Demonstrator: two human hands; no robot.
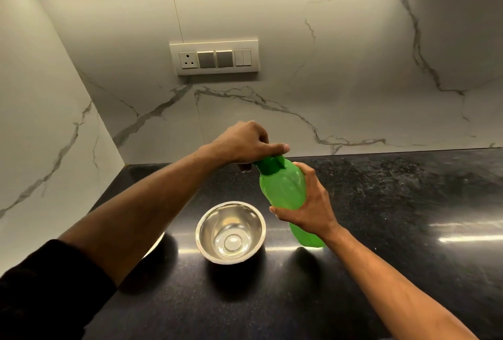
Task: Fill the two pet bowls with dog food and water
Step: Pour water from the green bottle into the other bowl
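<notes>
A green plastic bottle (283, 190) stands tilted above the black counter (381, 217), to the right of a steel bowl (230, 232). My right hand (310, 203) grips the bottle's body from the right side. My left hand (250, 144) is closed over the bottle's dark green cap (269, 165). The bowl looks shiny inside; I cannot tell whether it holds water. A second bowl's rim (156, 244) peeks out under my left forearm, mostly hidden.
A marble backsplash rises behind the counter, with a switch and socket panel (215, 58) on it. A side wall closes off the left end. The counter stretches away to the right.
</notes>
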